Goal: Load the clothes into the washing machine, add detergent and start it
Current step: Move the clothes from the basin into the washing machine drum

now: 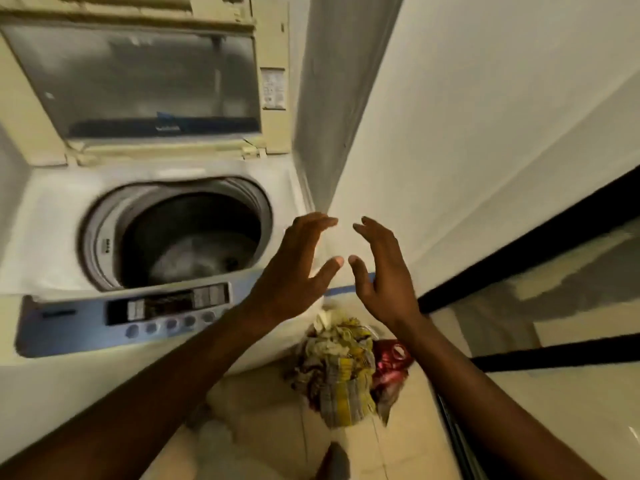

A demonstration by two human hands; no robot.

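A white top-loading washing machine (52,216) fills the left, its lid (138,81) raised upright. The round drum (180,233) looks dark, with something pale and blurred at the bottom. A blue control panel (121,317) with buttons runs along its front edge. On the floor beside the machine's right front corner lies a heap of clothes (339,368), yellow and patterned, with a red piece at its right. My left hand (298,268) and my right hand (384,271) hover above that heap, palms facing each other, fingers spread, holding nothing.
A white wall (485,116) rises right of the machine. A black-framed glass panel (554,306) runs along the lower right. Pale floor tiles (270,427) lie under the heap. My foot (334,462) shows at the bottom edge.
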